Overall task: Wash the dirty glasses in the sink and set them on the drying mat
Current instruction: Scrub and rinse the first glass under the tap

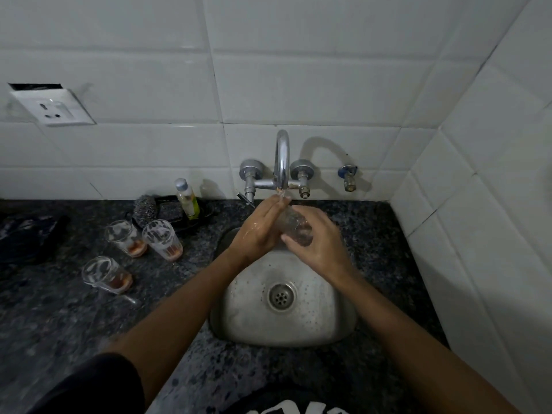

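Over the steel sink (328,318), sunk in the dark counter (59,324), I hold one glass (294,227) under the running tap (282,162). It lies tilted, its long axis running from the spout at far left down to near right. My right hand (316,243) wraps its base, fingers curled round it; my left hand (260,228) presses flat against its side, fingers straight. It looks clear, though blurred. Three stained glasses (162,239) wait at left.

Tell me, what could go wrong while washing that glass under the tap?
The glass is wet, and the right hand grips it above the metal sink, so it might slip and crack. The left hand lies flat against it with straight fingers, giving little backup. Three dirty glasses stand near the sink on the counter; an elbow might knock one over.
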